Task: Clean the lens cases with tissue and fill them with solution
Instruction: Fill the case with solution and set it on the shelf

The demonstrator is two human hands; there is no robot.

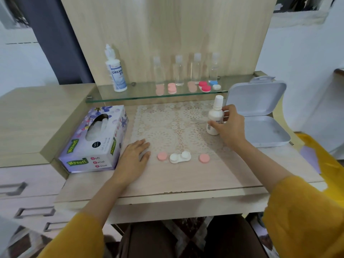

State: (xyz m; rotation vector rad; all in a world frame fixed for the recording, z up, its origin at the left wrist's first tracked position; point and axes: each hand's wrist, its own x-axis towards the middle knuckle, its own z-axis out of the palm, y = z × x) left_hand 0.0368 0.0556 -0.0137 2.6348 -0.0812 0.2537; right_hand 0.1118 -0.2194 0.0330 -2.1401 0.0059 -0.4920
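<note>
— What did the head view show of the lens case (180, 158)?

— The white case lay near the front edge of the lace mat (175, 123), its long axis running left to right, the right end turned slightly away from the person. A pink cap (162, 156) lay just left of it and another pink cap (204, 158) to its right, neither touching it.

— And the hands?

— The left hand (134, 157) rested flat on the table between the tissue box (95, 138) and the left cap, fingers straight, holding nothing. The right hand (229, 127) had its fingers and thumb curled round a small white bottle (216, 116), which stood nearly upright, cap uppermost, at the mat's right edge, beside an open white box (260, 116).
</note>
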